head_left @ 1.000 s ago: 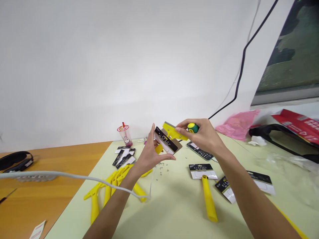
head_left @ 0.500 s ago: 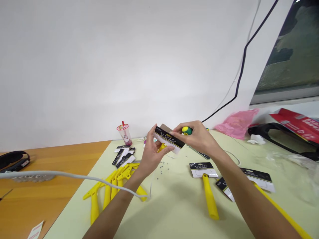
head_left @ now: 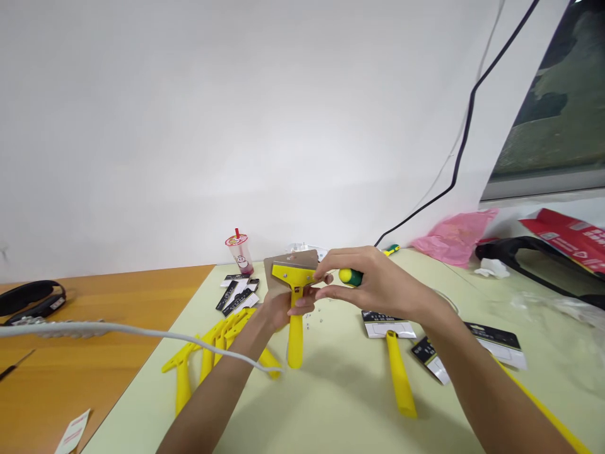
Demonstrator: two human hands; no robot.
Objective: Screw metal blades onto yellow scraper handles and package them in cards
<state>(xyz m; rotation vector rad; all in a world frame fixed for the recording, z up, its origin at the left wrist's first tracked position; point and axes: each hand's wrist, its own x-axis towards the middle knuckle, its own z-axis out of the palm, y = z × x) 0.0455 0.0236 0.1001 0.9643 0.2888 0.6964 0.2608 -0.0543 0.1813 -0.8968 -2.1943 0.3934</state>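
Note:
My left hand (head_left: 280,308) is wrapped round a yellow scraper (head_left: 295,328), held upright with its head on top. Two screws show in the head, one on each side. A grey-brown card (head_left: 307,257) stands up behind the scraper head. My right hand (head_left: 378,280) is closed, its thumb and fingertips at the right end of the head; whether they pinch a screw there I cannot make out. Tucked in that same hand is a screwdriver (head_left: 350,277) with a yellow and green handle; its shaft is hidden.
Several yellow scraper handles (head_left: 182,378) lie at left below printed cards (head_left: 236,299). A carded scraper (head_left: 401,378) lies at right. Small screws (head_left: 309,318) are scattered behind my hands. A drink cup (head_left: 240,253) stands at the back. A grey cable (head_left: 142,329) crosses the left foreground.
The scraper has been turned: its printed card front faced me before, and now the yellow head and handle do. My right hand has moved slightly lower, still with the screwdriver.

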